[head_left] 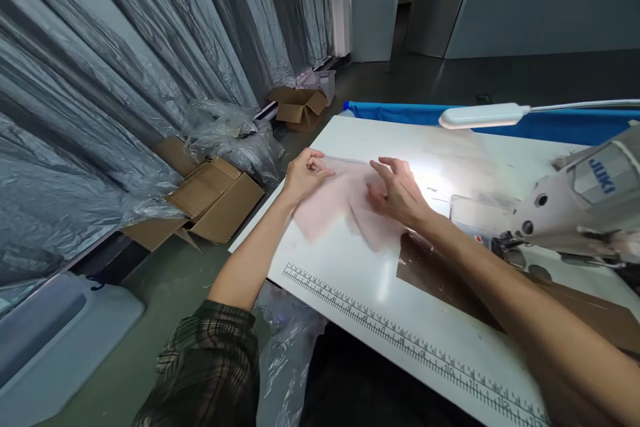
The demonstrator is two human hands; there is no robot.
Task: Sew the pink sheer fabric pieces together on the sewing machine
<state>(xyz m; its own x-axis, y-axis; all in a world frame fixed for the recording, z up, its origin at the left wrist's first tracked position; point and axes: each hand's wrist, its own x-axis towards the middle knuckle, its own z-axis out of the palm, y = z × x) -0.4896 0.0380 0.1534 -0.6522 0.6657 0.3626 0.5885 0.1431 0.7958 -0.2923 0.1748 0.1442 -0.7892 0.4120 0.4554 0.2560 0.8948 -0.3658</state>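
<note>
A pale pink, sheer cloth piece [325,203] lies flat on the white sewing table, its lower side split by a notch into two flaps. At its upper left corner is my left hand [304,175], the fingers bent and the thumb stretched apart over the cloth. My right hand [397,190] is over the right part of the cloth with its fingers spread. Its index fingertip reaches the top edge of the cloth. Neither hand visibly grips the cloth, though the left fingertips partly hide the corner.
To the right stands a sewing machine [575,200] under a white lamp [483,116]. A brown sheet [435,273] lies below my right forearm. A printed ruler [365,320] runs along the front edge of the table [370,367]. Cardboard boxes [220,193] and plastic wrapping [235,133] are on the floor at left.
</note>
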